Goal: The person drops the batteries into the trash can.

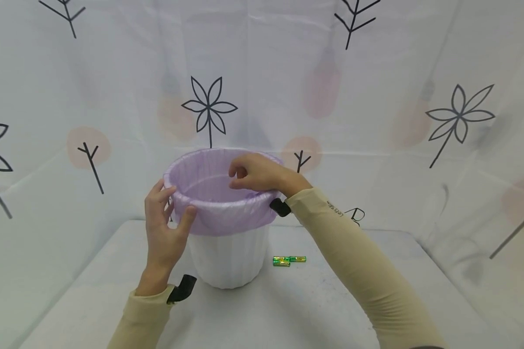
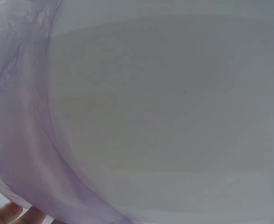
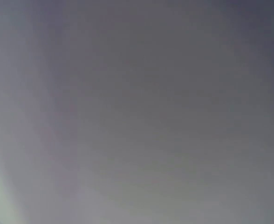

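Note:
A white ribbed trash bin [image 1: 229, 259] stands upright, a purple plastic liner [image 1: 227, 218] folded down over its rim. My left hand [image 1: 166, 228] holds the bin's left side through the liner, thumb in front and fingers round the side near the rim. Its fingertips [image 2: 30, 215] show at the liner's lower edge in the left wrist view. My right hand [image 1: 259, 172] hangs over the bin's opening, fingers loosely bent, thumb and forefinger apart, nothing visible between them. Its wrist passes over the right rim. In the blurred right wrist view neither hand can be seen.
Three green and gold batteries [image 1: 288, 261] lie on the white table [image 1: 332, 300], just right of the bin. Behind the table hangs a pale curtain [image 1: 262, 97] printed with flowers and twigs. Each sleeve carries a black wrist camera [image 1: 182, 289].

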A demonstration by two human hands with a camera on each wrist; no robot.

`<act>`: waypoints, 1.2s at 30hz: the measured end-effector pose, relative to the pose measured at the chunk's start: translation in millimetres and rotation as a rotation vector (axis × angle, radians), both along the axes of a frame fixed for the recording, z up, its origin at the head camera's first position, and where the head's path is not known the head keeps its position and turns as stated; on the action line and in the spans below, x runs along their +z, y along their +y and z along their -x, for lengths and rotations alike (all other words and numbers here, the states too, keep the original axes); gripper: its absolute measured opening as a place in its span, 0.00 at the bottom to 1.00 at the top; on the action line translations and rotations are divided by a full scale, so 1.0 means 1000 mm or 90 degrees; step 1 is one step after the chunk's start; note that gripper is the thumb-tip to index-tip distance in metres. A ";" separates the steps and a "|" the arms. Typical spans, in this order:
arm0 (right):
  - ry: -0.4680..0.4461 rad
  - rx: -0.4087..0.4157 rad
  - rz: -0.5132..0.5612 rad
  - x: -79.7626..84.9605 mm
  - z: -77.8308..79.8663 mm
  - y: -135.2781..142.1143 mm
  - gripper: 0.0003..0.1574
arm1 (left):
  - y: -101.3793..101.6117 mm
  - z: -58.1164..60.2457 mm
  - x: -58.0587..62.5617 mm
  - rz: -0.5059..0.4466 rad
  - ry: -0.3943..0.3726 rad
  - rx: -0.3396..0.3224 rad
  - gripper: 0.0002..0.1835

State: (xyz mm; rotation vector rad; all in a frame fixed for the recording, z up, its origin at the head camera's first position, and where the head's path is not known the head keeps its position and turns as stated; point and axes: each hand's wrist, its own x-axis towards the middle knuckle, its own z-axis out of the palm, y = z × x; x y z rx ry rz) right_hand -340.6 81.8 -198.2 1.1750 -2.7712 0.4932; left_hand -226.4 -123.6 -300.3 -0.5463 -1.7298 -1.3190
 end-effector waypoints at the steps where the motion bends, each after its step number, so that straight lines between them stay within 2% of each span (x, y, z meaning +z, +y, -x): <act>1: -0.001 -0.001 0.000 0.000 0.000 0.000 0.17 | 0.000 0.000 0.000 0.000 0.001 0.000 0.26; 9: -0.002 0.001 0.020 0.002 -0.001 0.003 0.15 | 0.000 0.001 -0.001 -0.002 0.003 -0.001 0.27; 15: 0.004 -0.007 0.055 0.008 -0.007 0.015 0.11 | -0.001 0.001 -0.002 -0.001 0.005 0.003 0.27; 19: 0.030 -0.013 0.084 0.011 -0.014 0.030 0.09 | -0.002 0.000 -0.002 0.005 0.001 0.013 0.27; 23: 0.083 -0.008 0.098 0.011 -0.025 0.050 0.11 | -0.003 0.000 -0.002 0.003 -0.001 0.014 0.27; 28: 0.136 0.007 0.110 0.005 -0.042 0.075 0.12 | -0.001 0.000 -0.002 0.006 -0.001 0.011 0.26; 32: 0.151 0.009 0.116 -0.003 -0.053 0.094 0.12 | -0.001 -0.001 -0.003 0.008 -0.004 0.014 0.26; 36: 0.151 -0.014 0.116 -0.014 -0.061 0.113 0.12 | -0.001 0.001 -0.002 0.005 -0.001 0.011 0.26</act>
